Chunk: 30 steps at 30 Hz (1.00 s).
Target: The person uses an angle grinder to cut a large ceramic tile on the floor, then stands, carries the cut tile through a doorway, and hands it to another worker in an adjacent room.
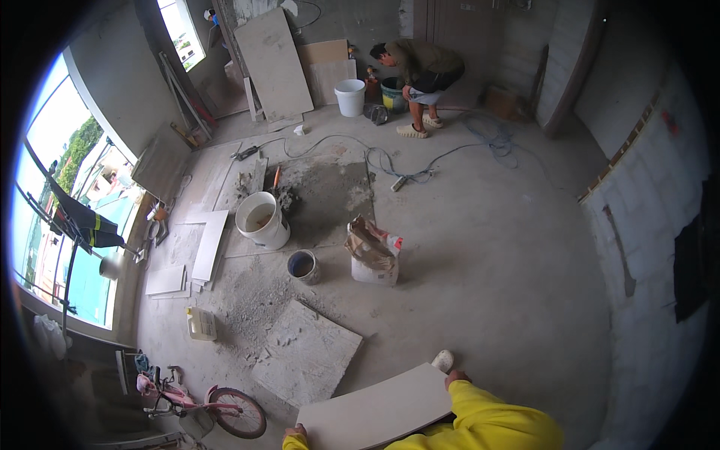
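Observation:
A long, pale grey tile (375, 411) is held low in front of me, its near edge partly hidden by my yellow sleeves. My left hand (295, 431) grips its left end, and my right hand (457, 376) is closed on its right end. Just beyond the tile, a larger dusty slab (309, 352) lies on the floor with broken bits on top. The tip of a light shoe (443, 361) shows beside the tile's right end.
Ahead stand a white bucket (262, 223), a small pail (304, 267) and an open paper sack (373, 253). A pink bicycle (202, 405) is at lower left, near a jug (201, 324). Cables (431, 169) cross the floor near a bending co-worker (420, 71). Cut tiles (209, 245) lie left.

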Available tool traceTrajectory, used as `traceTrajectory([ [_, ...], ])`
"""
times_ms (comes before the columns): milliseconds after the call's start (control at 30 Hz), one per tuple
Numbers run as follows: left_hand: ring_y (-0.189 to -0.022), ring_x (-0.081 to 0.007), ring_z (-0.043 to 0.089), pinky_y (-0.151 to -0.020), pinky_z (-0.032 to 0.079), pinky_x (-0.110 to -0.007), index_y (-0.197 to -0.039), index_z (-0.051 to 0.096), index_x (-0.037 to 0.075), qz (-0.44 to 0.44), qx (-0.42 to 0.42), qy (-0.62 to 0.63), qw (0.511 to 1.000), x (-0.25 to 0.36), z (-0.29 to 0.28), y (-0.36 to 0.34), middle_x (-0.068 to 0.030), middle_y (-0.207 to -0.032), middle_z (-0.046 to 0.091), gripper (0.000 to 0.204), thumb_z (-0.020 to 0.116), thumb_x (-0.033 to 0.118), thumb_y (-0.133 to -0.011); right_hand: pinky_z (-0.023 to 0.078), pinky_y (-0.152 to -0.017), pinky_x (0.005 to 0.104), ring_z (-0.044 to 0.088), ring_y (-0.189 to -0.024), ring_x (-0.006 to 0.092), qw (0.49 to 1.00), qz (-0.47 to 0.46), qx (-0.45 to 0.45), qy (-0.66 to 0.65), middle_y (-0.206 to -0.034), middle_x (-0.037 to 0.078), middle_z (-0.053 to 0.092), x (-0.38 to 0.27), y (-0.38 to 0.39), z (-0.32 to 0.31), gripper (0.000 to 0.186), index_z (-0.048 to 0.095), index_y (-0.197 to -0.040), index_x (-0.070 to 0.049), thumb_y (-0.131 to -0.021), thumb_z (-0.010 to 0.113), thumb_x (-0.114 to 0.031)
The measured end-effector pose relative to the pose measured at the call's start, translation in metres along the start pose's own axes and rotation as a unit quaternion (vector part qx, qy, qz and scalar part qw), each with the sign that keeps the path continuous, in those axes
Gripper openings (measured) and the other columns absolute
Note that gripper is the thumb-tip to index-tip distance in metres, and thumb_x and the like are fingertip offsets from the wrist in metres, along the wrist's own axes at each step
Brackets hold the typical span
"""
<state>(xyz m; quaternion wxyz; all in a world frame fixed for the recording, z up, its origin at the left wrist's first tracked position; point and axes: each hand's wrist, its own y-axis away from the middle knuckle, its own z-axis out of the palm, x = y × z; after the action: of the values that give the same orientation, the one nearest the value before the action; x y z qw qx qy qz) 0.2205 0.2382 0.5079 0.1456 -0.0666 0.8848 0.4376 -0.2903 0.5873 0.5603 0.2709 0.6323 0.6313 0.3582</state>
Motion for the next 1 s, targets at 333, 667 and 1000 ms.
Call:
traceTrajectory([
  [333,-0.125,-0.039,0.06,-0.107,0.046,-0.045,-0.127,0.068,0.002,0.028,0.073,0.081,0.994,0.364,-0.115,0.28,-0.0237,-0.13,0.065,0.067,0.054,0.059,-0.092,0.055,-0.099,0.0449,0.068,-0.114,0.035,0.993,0.05,0.072,-0.083,-0.12,0.019,0.071,0.194,-0.111,-0.221,0.036,0.068,-0.117,-0.004,-0.095,0.063,-0.033],
  [667,-0.136,-0.0406,0.05,-0.114,0.038,-0.051,-0.141,0.057,0.006,0.211,0.075,0.024,0.974,0.808,-0.183,0.381,-0.0217,-0.142,0.058,0.078,0.054,0.065,-0.091,0.057,-0.096,0.0448,0.069,-0.111,0.0359,0.945,0.188,0.101,-0.247,-0.123,0.02,0.068,0.309,-0.253,-0.451,0.036,0.061,-0.123,-0.001,-0.098,0.059,-0.026],
  [1000,-0.139,-0.043,0.046,-0.116,0.036,-0.051,-0.143,0.054,0.005,0.356,0.123,-0.114,0.919,1.248,-0.248,0.555,-0.0267,-0.146,0.051,0.083,0.06,0.063,-0.085,0.053,-0.101,0.0445,0.066,-0.118,0.0352,0.848,0.333,0.086,-0.404,-0.129,0.017,0.067,0.402,-0.363,-0.66,0.034,0.067,-0.123,-0.008,-0.096,0.057,-0.027],
])
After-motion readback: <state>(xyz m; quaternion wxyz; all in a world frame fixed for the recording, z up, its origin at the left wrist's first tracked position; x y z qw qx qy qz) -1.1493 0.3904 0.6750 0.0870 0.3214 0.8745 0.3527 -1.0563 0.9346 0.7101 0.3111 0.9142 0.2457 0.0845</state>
